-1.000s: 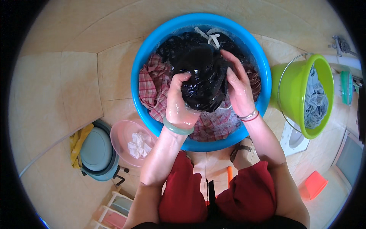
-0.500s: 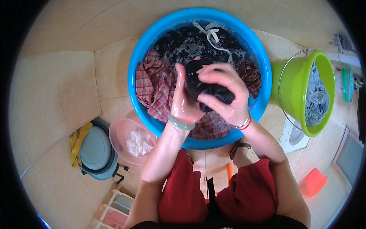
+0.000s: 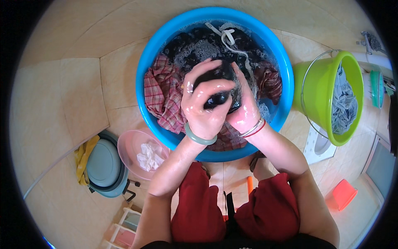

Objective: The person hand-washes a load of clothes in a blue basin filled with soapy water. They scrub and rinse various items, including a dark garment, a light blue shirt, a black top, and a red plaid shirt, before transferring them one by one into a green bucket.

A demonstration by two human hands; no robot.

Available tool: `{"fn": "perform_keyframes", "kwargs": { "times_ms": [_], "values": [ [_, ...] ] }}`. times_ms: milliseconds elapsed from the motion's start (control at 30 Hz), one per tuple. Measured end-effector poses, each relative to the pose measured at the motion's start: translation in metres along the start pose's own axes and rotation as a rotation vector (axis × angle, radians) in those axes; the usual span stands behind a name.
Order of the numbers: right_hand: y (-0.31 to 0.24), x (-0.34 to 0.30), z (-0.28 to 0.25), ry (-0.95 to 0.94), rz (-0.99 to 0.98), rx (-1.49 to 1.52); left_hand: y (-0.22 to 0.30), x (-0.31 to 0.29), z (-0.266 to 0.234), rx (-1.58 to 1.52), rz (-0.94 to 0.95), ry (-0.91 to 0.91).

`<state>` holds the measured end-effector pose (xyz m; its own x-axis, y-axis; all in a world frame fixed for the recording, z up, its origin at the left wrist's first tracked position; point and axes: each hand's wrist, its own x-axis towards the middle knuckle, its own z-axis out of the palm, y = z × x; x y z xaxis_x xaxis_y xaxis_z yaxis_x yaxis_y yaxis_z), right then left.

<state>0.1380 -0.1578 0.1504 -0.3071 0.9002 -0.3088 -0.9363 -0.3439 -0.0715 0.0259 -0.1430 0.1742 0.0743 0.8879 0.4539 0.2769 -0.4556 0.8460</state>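
Both my hands are raised over a big blue tub [image 3: 143, 83], squeezing a wet, bunched black cloth [image 3: 217, 100] between them. My left hand [image 3: 199, 106], with a pale green bangle at its wrist, wraps its fingers over the cloth from the left. From the right, my right hand [image 3: 245, 110] presses against it with the palm turned inward. Under them, soapy water holds dark clothes [image 3: 178, 43] with a white cord [image 3: 227, 38] lying on top. Pink plaid cloth [image 3: 166, 101] is heaped at the tub's left, and brownish-red striped cloth [image 3: 268, 83] at its right.
A lime-green bucket [image 3: 313, 89] with grey-blue cloth [image 3: 343, 103] stands right of the tub. At the lower left are a pink basin [image 3: 127, 145] with white cloth [image 3: 150, 157] and a grey-blue lidded container [image 3: 105, 162] with yellow cloth [image 3: 85, 159]. An orange-red container [image 3: 345, 194] is at lower right.
My left hand has rolled over the black cloth, its back now facing up. My right hand has turned from on top of the cloth to its right side.
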Motion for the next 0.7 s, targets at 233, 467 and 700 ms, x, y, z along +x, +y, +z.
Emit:
{"fn": "perform_keyframes", "kwargs": {
  "times_ms": [233, 467, 700],
  "values": [
    [-0.004, 0.002, -0.013, -0.092, 0.209, 0.119, 0.009, 0.012, -0.011, 0.134, 0.331, -0.269],
    [0.010, 0.005, -0.020, 0.282, 0.111, -0.237, 0.002, 0.005, -0.008, 0.095, 0.361, -0.263],
    [0.014, 0.006, -0.032, 0.247, 0.079, -0.185, -0.008, 0.000, -0.001, 0.056, 0.291, -0.217]
  ]
}}
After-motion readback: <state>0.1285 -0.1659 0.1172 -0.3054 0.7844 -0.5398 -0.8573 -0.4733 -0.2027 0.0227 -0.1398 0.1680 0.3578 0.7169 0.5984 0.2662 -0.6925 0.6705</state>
